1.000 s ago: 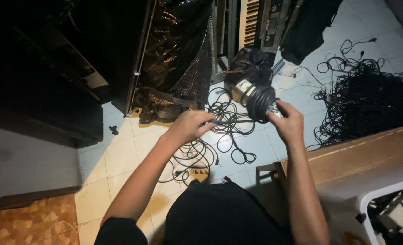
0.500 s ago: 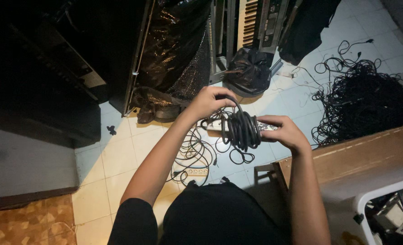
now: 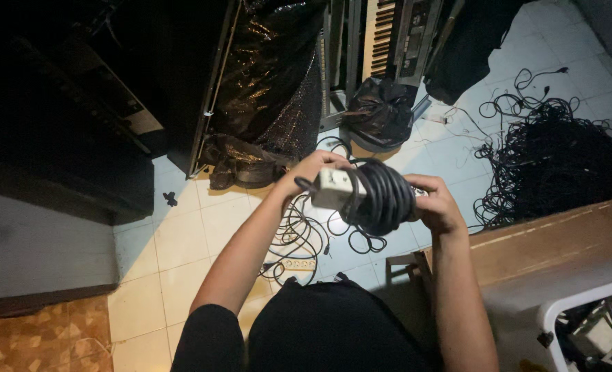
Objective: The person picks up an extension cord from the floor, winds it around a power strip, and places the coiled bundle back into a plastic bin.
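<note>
Nearest, a black cloth bag (image 3: 333, 331) sits between the person's forearms. Above it, the left hand (image 3: 314, 171) is closed around a white rectangular power strip (image 3: 333, 189), while the right hand (image 3: 438, 205) is curled around the coil of black cable (image 3: 381, 196) wound onto it, held over the pale tiled floor (image 3: 182, 234). Beyond lie loose black cords (image 3: 299, 234), a tangled heap of black cables (image 3: 561, 165) and an electronic keyboard (image 3: 395, 34).

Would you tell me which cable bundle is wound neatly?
The coil held between both hands; the pile at right and the cables below lie loose.
</note>
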